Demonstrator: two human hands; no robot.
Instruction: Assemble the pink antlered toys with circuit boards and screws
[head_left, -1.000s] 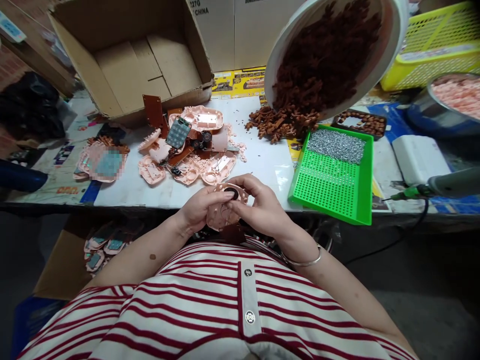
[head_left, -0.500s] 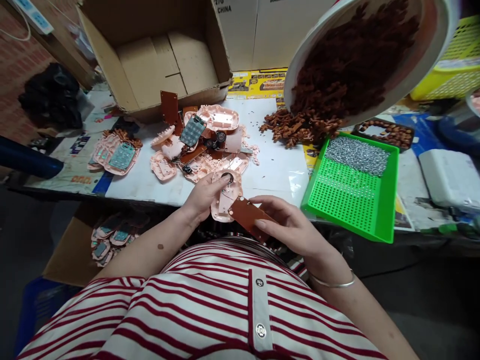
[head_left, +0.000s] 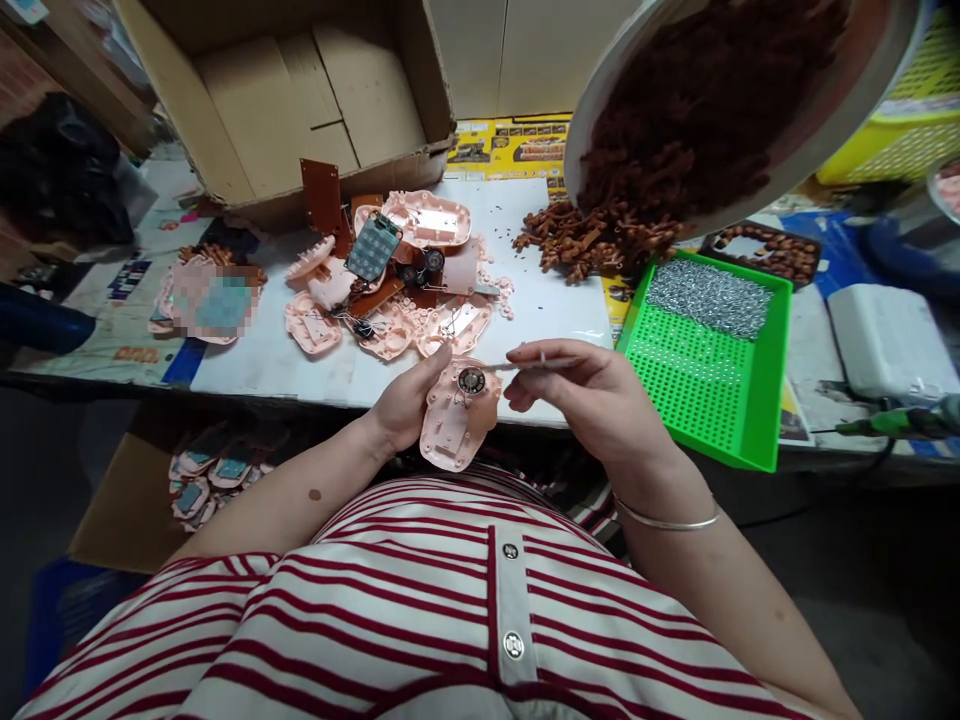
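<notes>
My left hand (head_left: 409, 405) grips the left edge of a pink plastic shell (head_left: 450, 430), held above the table's front edge. A round black-rimmed speaker (head_left: 472, 380) with thin wires sits in the shell's upper end. Just right of the shell, my right hand (head_left: 574, 385) pinches a thin circuit board (head_left: 544, 361), now seen nearly edge-on. Its face is hidden from this angle. Behind my hands lies a pile of pink shells (head_left: 427, 218), with brown boards (head_left: 321, 195) and a grey-green keypad board (head_left: 373, 247) among them.
A green perforated tray (head_left: 686, 400) holding silvery screws (head_left: 709, 298) stands at right. Behind it, a tipped white tub (head_left: 581, 150) spills small brown parts (head_left: 600, 245). An open cardboard box (head_left: 285, 110) is at back left; a green-handled tool (head_left: 892, 420) lies far right.
My right hand has lifted the circuit board up off the shell and turned it edge-on. My left thumb has moved off the speaker to the shell's edge, leaving the speaker exposed.
</notes>
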